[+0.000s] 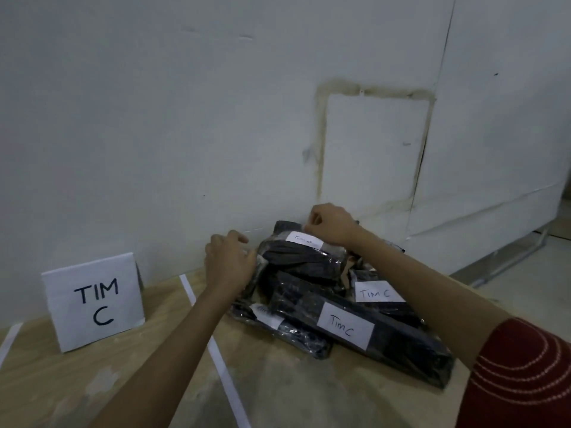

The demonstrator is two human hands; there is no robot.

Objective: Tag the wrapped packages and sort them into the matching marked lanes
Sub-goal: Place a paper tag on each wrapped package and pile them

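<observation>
The left hand (230, 261) curls its fingers round the near-left end of the top package (302, 262), a dark bundle in clear plastic wrap. The right hand (330, 225) reaches over the far end, its fingertips pinched together at the wrap just beside the white label (304, 240). That label's writing starts "Tim", and the last letter is unclear. The top package lies tilted on a heap of like packages against the wall (185, 118), to the right of a white tape strip (221, 359) on the wooden table (61, 381). Below it, a long package (401, 350) at the front bears a "Tim C" tag (346, 329), and another package (401, 311) behind it carries a second "Tim C" tag (378, 291). A fourth package (296, 335) lies at the lower left, its label mostly hidden. Left of the tape strip stands a white sign (92, 301) reading "TIM C". A dark red sleeve (525, 381) covers the right upper arm.
</observation>
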